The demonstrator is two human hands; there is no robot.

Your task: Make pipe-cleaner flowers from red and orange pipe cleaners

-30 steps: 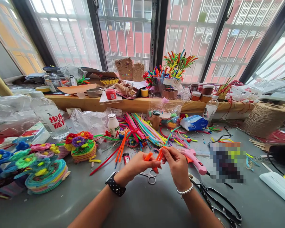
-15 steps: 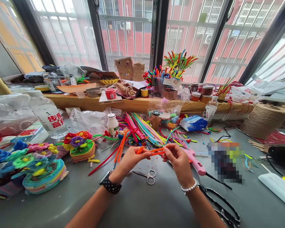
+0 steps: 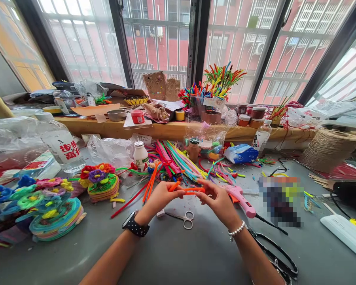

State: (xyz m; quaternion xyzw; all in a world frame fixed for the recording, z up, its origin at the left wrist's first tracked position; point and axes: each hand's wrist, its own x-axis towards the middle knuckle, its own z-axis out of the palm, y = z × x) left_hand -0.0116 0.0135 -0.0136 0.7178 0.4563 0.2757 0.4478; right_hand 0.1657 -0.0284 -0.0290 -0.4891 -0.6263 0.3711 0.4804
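Note:
A bent orange pipe cleaner (image 3: 192, 190) stretches as a narrow loop between my hands, above the table. My left hand (image 3: 161, 198) pinches its left end between thumb and fingers, and a short orange end sticks up there. On the other side, my right hand (image 3: 221, 204) has its thumb and fingertips around the right end of the loop. Small scissors (image 3: 187, 219) lie on the table just below the hands. Beyond my left wrist are more orange pipe cleaners (image 3: 150, 184). A pink glue gun (image 3: 243, 202) lies to the right of my right hand.
Pipe-cleaner flowers on coiled bases (image 3: 56, 221) stand at the left. A bundle of coloured pipe cleaners (image 3: 169, 158), a small white bottle (image 3: 141, 156) and a brown jar (image 3: 193, 150) are behind the hands. Black-handled scissors (image 3: 280, 253) lie by my right forearm; a twine spool (image 3: 332, 150) stands far right.
My right hand has shifted slightly left, its fingers now spread more around the loop's end. My left hand has moved a little left and still pinches the pipe cleaner.

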